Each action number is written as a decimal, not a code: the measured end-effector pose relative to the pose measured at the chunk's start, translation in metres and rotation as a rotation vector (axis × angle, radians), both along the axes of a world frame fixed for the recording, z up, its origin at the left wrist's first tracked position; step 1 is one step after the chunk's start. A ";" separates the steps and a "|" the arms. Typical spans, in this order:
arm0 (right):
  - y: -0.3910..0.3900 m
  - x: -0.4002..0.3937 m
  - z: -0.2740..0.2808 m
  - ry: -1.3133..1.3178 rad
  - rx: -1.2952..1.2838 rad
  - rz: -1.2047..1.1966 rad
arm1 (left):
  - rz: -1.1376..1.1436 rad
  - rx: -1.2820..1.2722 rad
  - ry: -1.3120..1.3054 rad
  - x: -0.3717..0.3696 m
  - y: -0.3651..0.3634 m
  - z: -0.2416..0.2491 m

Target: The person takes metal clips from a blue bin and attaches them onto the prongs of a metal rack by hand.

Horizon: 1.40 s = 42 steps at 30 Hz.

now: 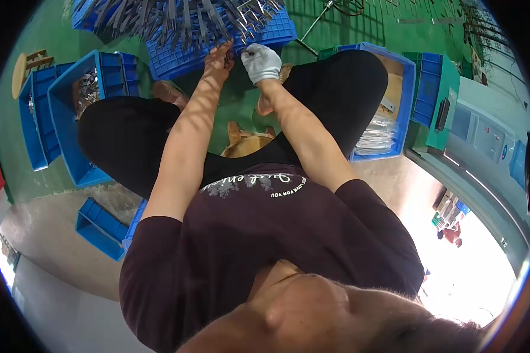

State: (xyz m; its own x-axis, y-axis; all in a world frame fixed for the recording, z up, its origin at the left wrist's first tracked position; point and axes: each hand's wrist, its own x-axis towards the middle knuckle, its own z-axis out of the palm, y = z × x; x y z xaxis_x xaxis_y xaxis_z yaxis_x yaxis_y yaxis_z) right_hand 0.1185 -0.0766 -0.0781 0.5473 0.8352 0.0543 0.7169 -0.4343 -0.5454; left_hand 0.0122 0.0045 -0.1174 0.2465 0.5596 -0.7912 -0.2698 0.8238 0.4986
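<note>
My left hand (219, 57) is bare and reaches to the front edge of a blue plastic crate (174, 62). Its fingers are bunched closed; whatever they may hold is too small to make out. Close beside it, my right hand (261, 63) wears a white glove, its fingers curled in towards the left hand. What the glove may grip is hidden. Just beyond both hands, many thin metal strips (185, 20) lie in a fanned pile on the crate, some ends pointing towards me.
A blue bin (59, 97) with small metal parts (88, 91) stands left of my knee. On the right, another blue bin (407, 112) holds stacked flat metal pieces (377, 136). A wooden stool (247, 146) is under me. An empty-looking blue crate (97, 226) sits behind left.
</note>
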 end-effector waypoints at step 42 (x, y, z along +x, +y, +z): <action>0.011 0.002 -0.001 -0.098 0.021 0.038 | 0.032 0.003 0.070 0.006 0.004 -0.001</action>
State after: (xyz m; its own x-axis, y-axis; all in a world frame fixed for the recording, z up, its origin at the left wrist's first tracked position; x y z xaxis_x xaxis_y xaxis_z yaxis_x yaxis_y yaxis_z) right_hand 0.1201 -0.0657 -0.0788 0.5065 0.8533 0.1239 0.7828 -0.3948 -0.4810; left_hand 0.0186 0.0086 -0.1187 0.1727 0.5688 -0.8041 -0.2601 0.8138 0.5197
